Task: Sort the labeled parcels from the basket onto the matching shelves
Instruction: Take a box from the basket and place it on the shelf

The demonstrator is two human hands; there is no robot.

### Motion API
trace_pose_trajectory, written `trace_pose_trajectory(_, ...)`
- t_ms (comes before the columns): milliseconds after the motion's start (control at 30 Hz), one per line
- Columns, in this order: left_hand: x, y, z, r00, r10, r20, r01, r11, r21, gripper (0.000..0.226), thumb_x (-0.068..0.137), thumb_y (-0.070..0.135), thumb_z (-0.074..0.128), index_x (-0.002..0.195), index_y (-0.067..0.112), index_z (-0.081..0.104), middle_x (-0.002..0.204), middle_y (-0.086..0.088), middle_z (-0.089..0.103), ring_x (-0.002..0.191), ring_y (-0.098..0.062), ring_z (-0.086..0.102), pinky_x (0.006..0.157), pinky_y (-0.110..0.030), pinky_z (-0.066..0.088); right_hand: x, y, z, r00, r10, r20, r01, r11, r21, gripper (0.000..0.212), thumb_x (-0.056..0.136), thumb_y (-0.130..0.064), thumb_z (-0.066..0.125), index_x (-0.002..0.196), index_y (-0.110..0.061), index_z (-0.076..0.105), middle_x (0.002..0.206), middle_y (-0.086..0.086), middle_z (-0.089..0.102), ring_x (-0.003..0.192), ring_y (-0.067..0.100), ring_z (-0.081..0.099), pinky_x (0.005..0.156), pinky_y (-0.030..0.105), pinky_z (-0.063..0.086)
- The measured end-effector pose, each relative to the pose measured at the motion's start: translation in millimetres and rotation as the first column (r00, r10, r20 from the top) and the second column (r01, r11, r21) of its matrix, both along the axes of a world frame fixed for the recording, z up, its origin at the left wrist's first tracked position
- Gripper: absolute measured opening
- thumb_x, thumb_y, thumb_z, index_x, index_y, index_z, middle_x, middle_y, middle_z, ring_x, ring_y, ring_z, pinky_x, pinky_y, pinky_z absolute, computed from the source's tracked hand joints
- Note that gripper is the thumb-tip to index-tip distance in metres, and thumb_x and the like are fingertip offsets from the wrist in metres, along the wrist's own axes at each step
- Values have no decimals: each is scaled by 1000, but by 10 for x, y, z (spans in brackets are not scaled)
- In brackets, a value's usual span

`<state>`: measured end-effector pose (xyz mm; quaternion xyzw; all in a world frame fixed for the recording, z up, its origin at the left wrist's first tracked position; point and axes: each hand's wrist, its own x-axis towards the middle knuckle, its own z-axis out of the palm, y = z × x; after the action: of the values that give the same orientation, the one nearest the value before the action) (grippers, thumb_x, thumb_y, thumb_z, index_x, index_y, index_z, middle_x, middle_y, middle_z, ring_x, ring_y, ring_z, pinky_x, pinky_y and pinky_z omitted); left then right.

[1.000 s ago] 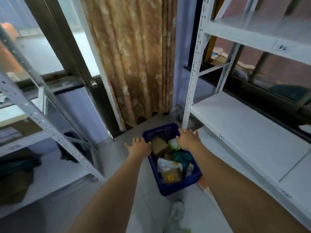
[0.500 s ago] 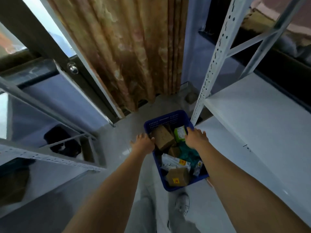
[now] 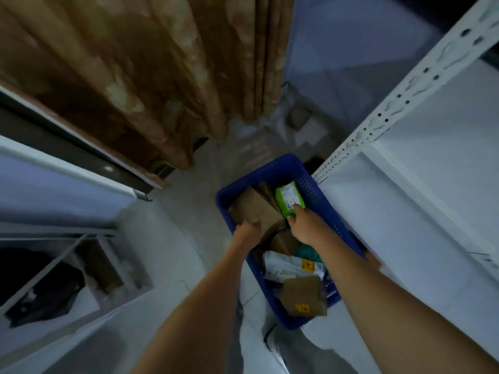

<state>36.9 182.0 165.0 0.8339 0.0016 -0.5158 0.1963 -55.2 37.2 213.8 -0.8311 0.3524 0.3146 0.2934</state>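
Both hands are now being lowered into the basket (image 3: pixel 318 190), the right hand (image 3: pixel 307 225) pinching the green parcel (image 3: pixel 289 201) and the left hand (image 3: pixel 247 230) curling on a brown box (image 3: pixel 253 209), for lifting out.

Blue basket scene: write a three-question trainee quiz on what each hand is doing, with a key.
1. True or false: the right hand is on the green parcel.
2. The left hand has its grip on: A) the white shelf frame B) the curtain C) a brown cardboard parcel.
3. Fill in: the parcels lie in a ___ basket on the floor.

Key: 1 true; 2 C; 3 blue.
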Motion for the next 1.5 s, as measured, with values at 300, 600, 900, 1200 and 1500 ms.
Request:
trace_pose_trajectory(300, 312, -271, -2148, 915, 374, -152, -377, 926, 12, 49, 101, 22, 48, 145, 1, 43, 144, -22, 50, 131, -37, 51, 108, -44, 46, 514, -194, -2192, 997, -22, -78, 27, 998, 54, 50, 107, -33, 37, 152, -11, 31, 141, 23, 49, 123, 40, 52, 96, 44, 48)
trace_pose_trajectory(600, 121, -305, -3311, 657, 669, -348, -660, 733, 164, 54, 102, 35, 48, 148, 8, 41, 148, -16, 45, 133, -37, 46, 108, -44, 43, 648, -234, -3603, 895, -410, -177, 439, 880, 181, 72, 103, -39, 49, 158, -5, 17, 162, 18, 28, 146, 35, 33, 112, 39, 35)
trace_pose_trajectory(900, 73, -298, -2546, 610, 692, -386, -705, 696, 134, 24, 101, 25, 50, 119, 9, 55, 124, -12, 61, 111, -30, 60, 92, -38, 50, 511, -245, -2817, 673, -739, 22, 700, 646, 304, 39, 94, -27, 69, 122, -17, 45, 125, 13, 54, 97, 23, 56, 78, 32, 47)
trace_pose_trajectory(1200, 177, -284, -232, 797, 582, -162, -596, 801, -58, 37, 101, 31, 48, 128, 5, 52, 103, -12, 61, 96, -30, 61, 84, -40, 51, -150, -452, -309, 559, -798, 225, 694, 599, 398, 28, 93, -17, 71, 116, -24, 55, 119, 0, 56, 87, 5, 56, 62, 18, 43)
trace_pose_trajectory(1500, 432, -410, 1932, 947, 318, -45, -310, 867, -390, 54, 93, 65, 50, 129, 25, 56, 131, 0, 55, 123, -28, 51, 112, -49, 38, -957, -666, 2064, 282, -894, 347, 585, 447, 676, 47, 84, -1, 76, 124, -23, 64, 120, 2, 67, 104, 14, 68, 75, 23, 55)
